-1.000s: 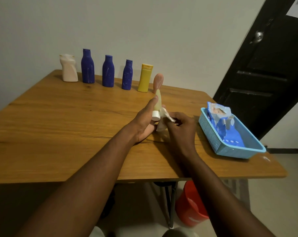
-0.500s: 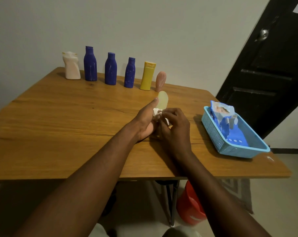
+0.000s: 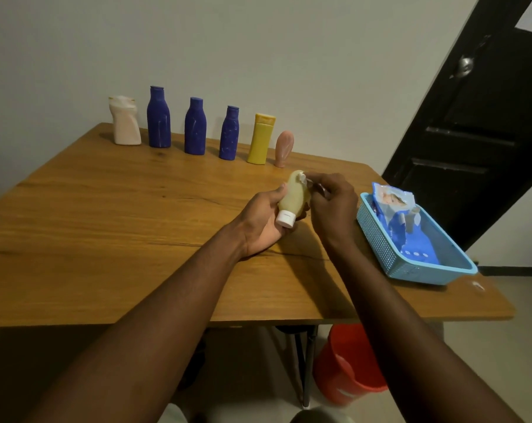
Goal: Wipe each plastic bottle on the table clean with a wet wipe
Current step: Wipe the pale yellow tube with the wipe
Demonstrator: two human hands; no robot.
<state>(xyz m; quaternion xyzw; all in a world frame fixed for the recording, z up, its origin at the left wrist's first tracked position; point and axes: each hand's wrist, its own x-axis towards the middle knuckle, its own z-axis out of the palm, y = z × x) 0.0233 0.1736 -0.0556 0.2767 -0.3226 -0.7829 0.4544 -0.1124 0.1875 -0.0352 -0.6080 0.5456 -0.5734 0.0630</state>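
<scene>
Left hand is grasping the pale yellow bottle, cap down, above the desk. Right hand is pinching the wet wipe against the bottle's top. Blue basket, sitting near the right edge, is holding a wipes pack. Six bottles are standing along the far edge.

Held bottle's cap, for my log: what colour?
The cap is white, seen best in the head view.

One wide-angle, head-worn view looks forward and down across the wooden table from close above its near edge. The wall fills the upper frame, with a black door at upper right.
</scene>
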